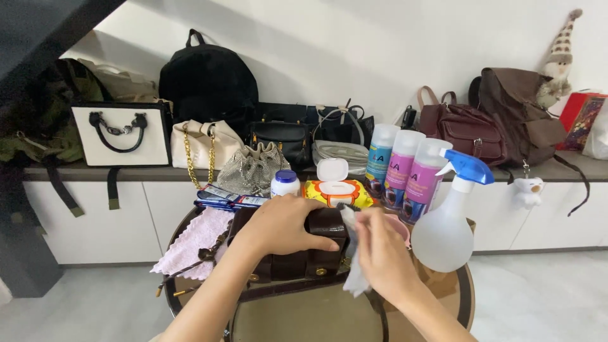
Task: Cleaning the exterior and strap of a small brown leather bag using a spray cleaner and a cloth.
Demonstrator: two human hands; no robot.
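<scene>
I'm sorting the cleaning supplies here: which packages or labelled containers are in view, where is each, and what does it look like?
Wipes pack: behind the brown bag, yellow, white flip lid open.
Three spray cans: right of the wipes, white caps, blue and pink labels.
Spray bottle: far right, translucent, blue trigger, unlabelled.
Small jar: left of the wipes, white, blue lid.
Flat packets: left of the jar, blue and white.

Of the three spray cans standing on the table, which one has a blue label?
The leftmost can, nearest the yellow wipes pack. The middle can and the right can both have pink labels.
</scene>
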